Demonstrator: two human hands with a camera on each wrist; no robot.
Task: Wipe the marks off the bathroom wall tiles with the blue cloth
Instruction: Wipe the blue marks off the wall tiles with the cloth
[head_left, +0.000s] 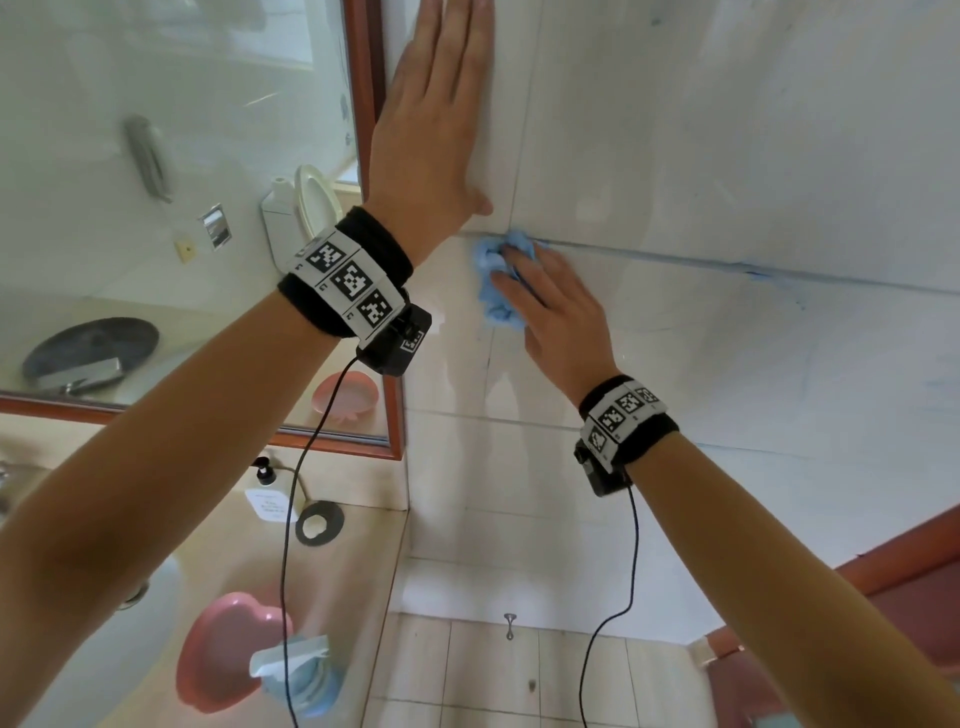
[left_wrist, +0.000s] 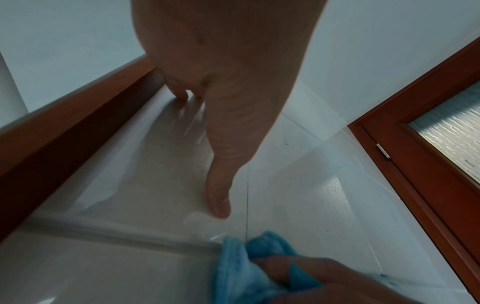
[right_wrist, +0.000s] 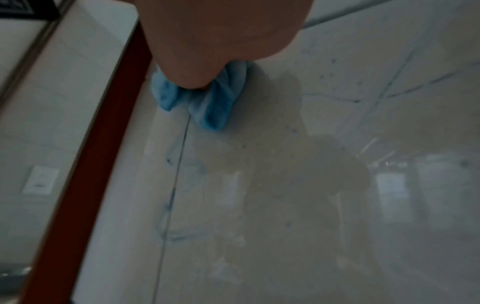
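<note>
My left hand (head_left: 436, 119) lies flat with straight fingers on a pale wall tile (head_left: 727, 130), beside the mirror frame; the left wrist view shows the left hand (left_wrist: 221, 82) with its fingertips and thumb touching the tile. Just below it, my right hand (head_left: 550, 312) holds the bunched blue cloth (head_left: 492, 309) against the wall where grout lines cross. The cloth (left_wrist: 233, 273) pokes out between the right hand's fingers (left_wrist: 324, 277). A blue mark (head_left: 756, 274) sits on the grout line to the right. Faint blue smears (right_wrist: 168, 205) run along a vertical grout line below the cloth (right_wrist: 215, 107).
A wood-framed mirror (head_left: 397, 415) borders the tiles on the left. Below it, a counter carries a pink dish (head_left: 223, 649) and a pump bottle (head_left: 267, 493). A brown door (left_wrist: 415, 164) stands to the right. Black cables hang from both wrist cameras.
</note>
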